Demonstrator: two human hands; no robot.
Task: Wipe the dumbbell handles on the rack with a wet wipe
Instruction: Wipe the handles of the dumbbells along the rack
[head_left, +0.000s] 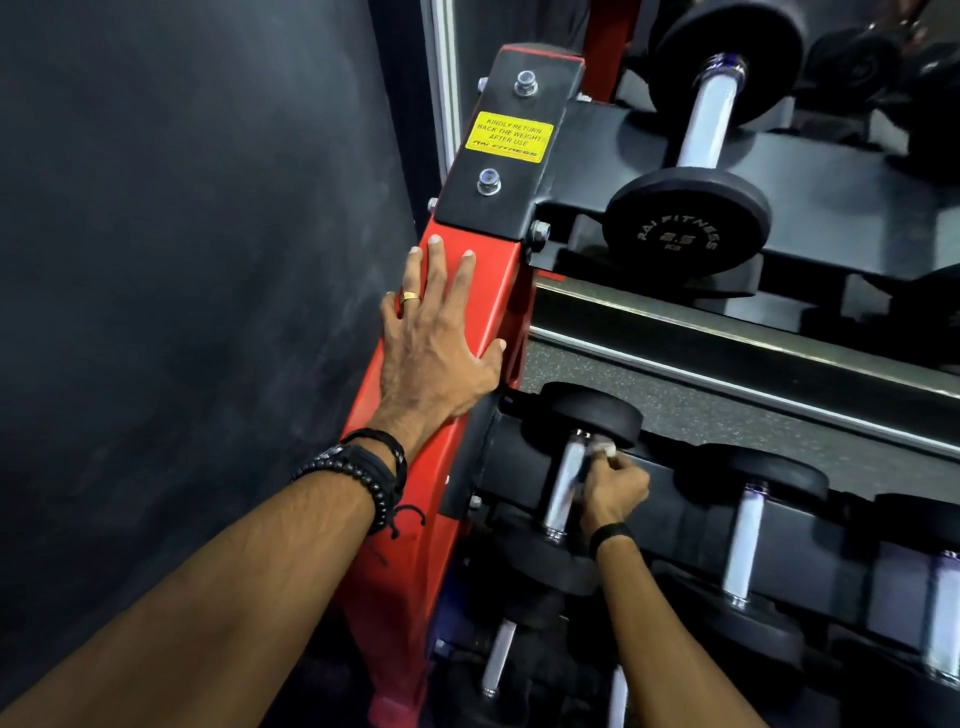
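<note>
A red and black dumbbell rack holds black dumbbells on tilted shelves. My left hand lies flat with straight fingers on the rack's red side post. My right hand grips a white wet wipe against the chrome handle of the leftmost dumbbell on the middle shelf, near its far plate. On the top shelf rests a 2.5 kg dumbbell with a chrome handle.
More dumbbells with chrome handles sit to the right on the middle shelf, and others on the shelf below. A dark wall runs along the left. A yellow sticker is on the rack's top plate.
</note>
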